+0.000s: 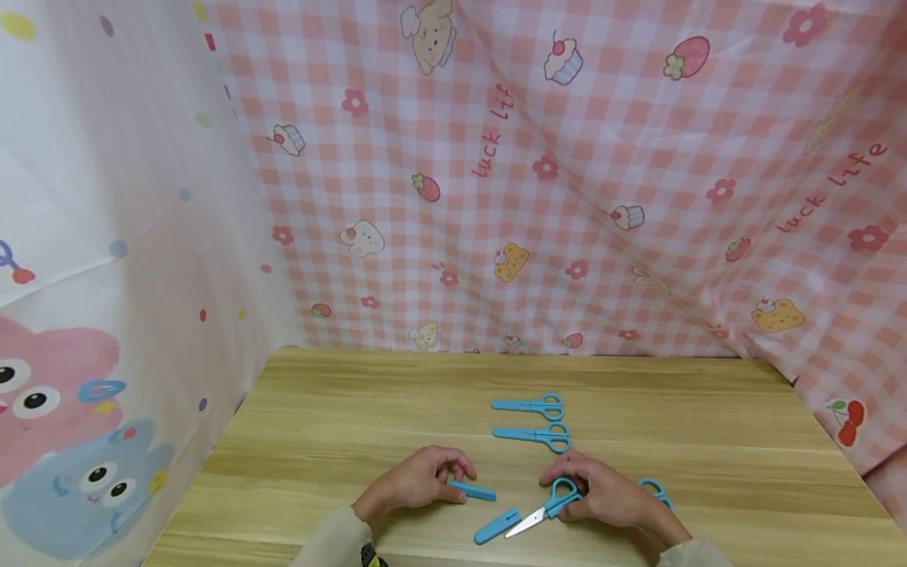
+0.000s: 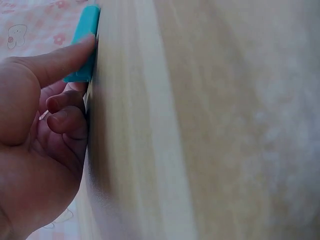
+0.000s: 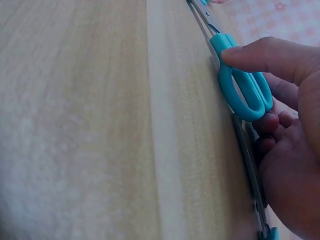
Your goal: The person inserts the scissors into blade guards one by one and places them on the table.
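My left hand [image 1: 425,478] pinches a blue scissors sheath [image 1: 479,492] between thumb and fingers, just over the table. In the left wrist view the thumb lies across this sheath [image 2: 89,20]. My right hand [image 1: 604,494] holds a pair of blue-handled scissors [image 1: 530,521] by the handles, thumb on top. Their bare blades point left, close to a second blue sheath [image 1: 496,527] on the table. Beneath the right wrist is another pair of scissors [image 1: 653,485], partly hidden; the right wrist view shows its dark blades [image 3: 250,170] under the hand.
Beyond the hands, two pairs of scissors in blue sheaths, a far one [image 1: 524,405] and a nearer one [image 1: 527,434], lie side by side on the wooden table [image 1: 340,409]. A pink checked cloth [image 1: 453,220] hangs behind, and a white printed cloth [image 1: 156,276] on the left.
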The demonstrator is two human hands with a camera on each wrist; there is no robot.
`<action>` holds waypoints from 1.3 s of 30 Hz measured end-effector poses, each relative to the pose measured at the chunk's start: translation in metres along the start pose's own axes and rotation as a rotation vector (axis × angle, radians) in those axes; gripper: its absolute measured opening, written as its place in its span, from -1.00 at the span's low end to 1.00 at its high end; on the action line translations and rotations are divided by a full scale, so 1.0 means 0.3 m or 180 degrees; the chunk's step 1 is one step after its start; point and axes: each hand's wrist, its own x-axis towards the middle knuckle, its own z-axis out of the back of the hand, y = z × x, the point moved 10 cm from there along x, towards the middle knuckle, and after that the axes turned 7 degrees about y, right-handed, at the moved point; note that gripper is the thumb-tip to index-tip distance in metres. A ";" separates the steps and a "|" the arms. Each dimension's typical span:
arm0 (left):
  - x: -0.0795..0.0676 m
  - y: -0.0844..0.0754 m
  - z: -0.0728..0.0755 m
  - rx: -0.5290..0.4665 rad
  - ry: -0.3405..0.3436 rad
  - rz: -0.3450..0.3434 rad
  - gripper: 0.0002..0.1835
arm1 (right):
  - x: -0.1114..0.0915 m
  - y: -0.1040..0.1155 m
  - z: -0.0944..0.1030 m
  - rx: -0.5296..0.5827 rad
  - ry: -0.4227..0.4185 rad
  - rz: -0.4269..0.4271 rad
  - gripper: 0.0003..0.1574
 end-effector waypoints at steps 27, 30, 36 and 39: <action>0.012 0.032 0.008 -0.0490 -0.0020 0.0010 -0.72 | 0.005 -0.030 -0.026 0.0734 0.0468 -0.0251 -0.71; 0.013 0.032 0.013 -0.0562 -0.0057 0.0015 -0.72 | 0.004 -0.029 -0.024 0.0751 0.0470 -0.0254 -0.73; 0.013 0.034 0.019 -0.0686 -0.0112 0.0027 -0.72 | 0.003 -0.035 -0.023 0.0756 0.0453 -0.0304 -0.78; 0.015 0.038 0.021 -0.0753 -0.0124 0.0018 -0.71 | 0.003 -0.040 -0.022 0.0768 0.0433 -0.0325 -0.78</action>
